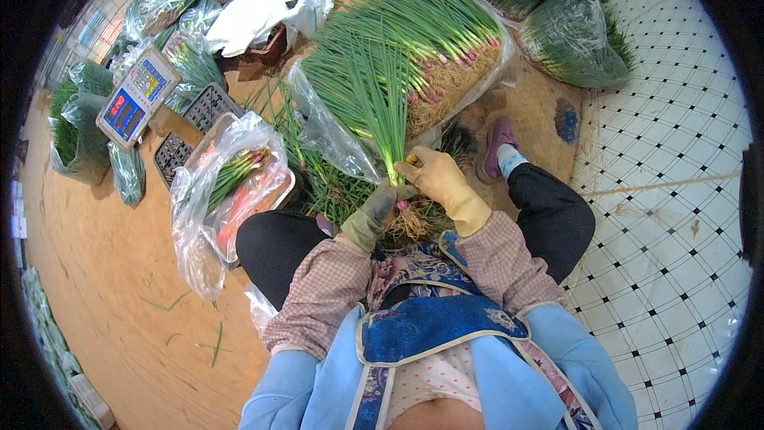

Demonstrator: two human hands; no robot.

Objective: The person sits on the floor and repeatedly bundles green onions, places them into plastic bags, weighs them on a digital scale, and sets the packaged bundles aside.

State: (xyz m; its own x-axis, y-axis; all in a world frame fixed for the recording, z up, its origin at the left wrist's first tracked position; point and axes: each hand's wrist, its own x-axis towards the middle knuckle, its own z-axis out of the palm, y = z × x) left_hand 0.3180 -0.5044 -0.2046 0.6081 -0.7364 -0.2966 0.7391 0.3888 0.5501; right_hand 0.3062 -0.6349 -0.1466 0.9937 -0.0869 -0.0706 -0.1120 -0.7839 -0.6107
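In front of my lap is a small bunch of spring onions [387, 123], its green tops pointing away from me and its roots toward me. My left hand [374, 211], in a soiled greyish glove, is closed round the stalks just above the pinkish bulbs. My right hand [440, 181], in a pale yellow glove, pinches the stalks from the right with its thumb and fingers. Just beyond lies a large pile of spring onions [422, 32] on clear plastic sheeting [328, 139], its roots at the right. Loose green trimmings [338, 183] lie left of my hands.
At the left, a digital scale [138, 98] stands near a tray lined with clear plastic [195, 191], holding spring onions. Bagged greens [573, 36] stand at the far right, and more bags [171, 4] at the far left beside a white plastic bag [255, 12]. Patterned flooring [660, 215] covers the right.
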